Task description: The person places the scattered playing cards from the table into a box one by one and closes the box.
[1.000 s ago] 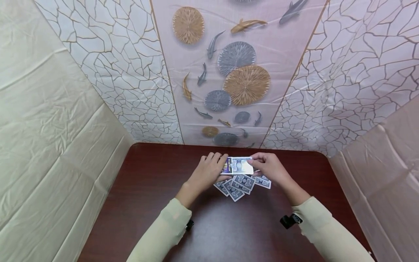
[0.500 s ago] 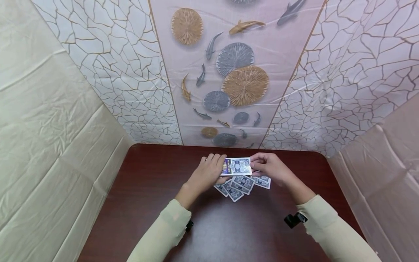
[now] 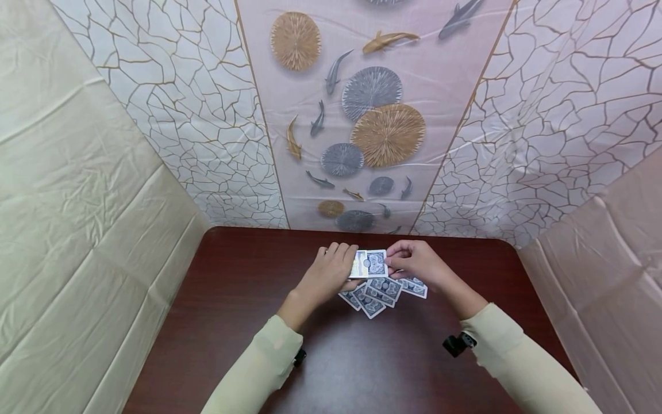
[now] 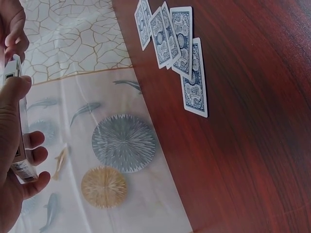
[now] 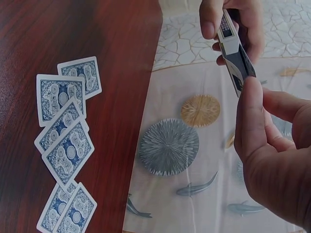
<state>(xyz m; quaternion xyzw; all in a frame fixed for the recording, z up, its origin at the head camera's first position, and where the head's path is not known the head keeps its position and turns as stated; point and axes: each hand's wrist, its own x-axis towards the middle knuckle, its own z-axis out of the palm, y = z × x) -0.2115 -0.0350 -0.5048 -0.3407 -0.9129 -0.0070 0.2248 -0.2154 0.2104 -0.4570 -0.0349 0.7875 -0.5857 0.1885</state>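
Left hand, gripping card box; right hand, pinching protruding cards; loose cards beneath. Apparent step: insertion; next calls for straight push.

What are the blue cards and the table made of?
The blue cards look like smooth coated paper, thin with crisp white borders, though maybe plastic. The table seems varnished wood or laminate: streaky reddish grain with a soft shine.

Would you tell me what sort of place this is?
Probably an indoor setup, screened off for tabletop work: a dark reddish-brown table with creased cream fabric walls on both sides and a white-and-pink, fish-patterned fabric backdrop behind.
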